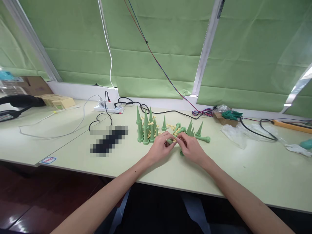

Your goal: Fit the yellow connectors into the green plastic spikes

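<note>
My left hand (159, 147) is closed around a green plastic spike (169, 141), mostly covered by the fingers. The fingertips of my right hand (192, 148) are pinched at that spike's end, beside a small yellow piece (174, 140); whether they grip the piece or the spike I cannot tell. To the left, several green cone-shaped spikes (146, 131) stand upright close together, yellow bits among them. Behind my hands lie more small yellow pieces (170, 127) and loose spikes. One spike (202, 139) lies flat right of my right hand.
A white power strip (109, 109) with cables sits at the back left, and a blurred dark object (108, 141) lies nearer. A small cardboard box (225, 119) and clear plastic bags (234, 136) are on the right. Yellowish boxes (63, 103) stand far left.
</note>
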A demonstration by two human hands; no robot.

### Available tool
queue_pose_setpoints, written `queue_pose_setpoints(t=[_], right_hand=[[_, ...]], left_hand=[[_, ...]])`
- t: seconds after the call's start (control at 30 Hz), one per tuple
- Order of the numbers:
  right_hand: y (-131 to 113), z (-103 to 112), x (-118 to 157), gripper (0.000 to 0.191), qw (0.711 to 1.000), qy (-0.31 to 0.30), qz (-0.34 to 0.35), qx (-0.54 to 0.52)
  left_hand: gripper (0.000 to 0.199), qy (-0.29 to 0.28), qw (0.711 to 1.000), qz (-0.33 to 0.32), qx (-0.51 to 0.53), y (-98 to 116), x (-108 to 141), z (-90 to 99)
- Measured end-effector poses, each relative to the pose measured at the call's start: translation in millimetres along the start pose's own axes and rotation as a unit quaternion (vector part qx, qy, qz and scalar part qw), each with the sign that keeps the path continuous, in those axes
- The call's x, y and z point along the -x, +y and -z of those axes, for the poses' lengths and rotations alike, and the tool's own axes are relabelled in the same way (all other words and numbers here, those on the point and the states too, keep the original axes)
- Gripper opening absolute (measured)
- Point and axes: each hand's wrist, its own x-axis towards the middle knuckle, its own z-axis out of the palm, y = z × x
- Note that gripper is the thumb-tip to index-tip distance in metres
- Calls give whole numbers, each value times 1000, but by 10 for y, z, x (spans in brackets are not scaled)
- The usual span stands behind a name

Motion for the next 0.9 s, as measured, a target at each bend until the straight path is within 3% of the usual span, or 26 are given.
queue_pose_setpoints(t=[0.37,0.67,0.9], right_hand=[[15,-6,-11,18,1000,25,2,-15],[19,-6,-5,16,999,36,26,-22],[16,0,-3,16,998,35,35,-27]], left_hand=[[14,1,999,28,22,23,11,-13],[9,5,998,-57,-34,-6,19,12],[9,11,997,-70,-16,-16,20,11]])
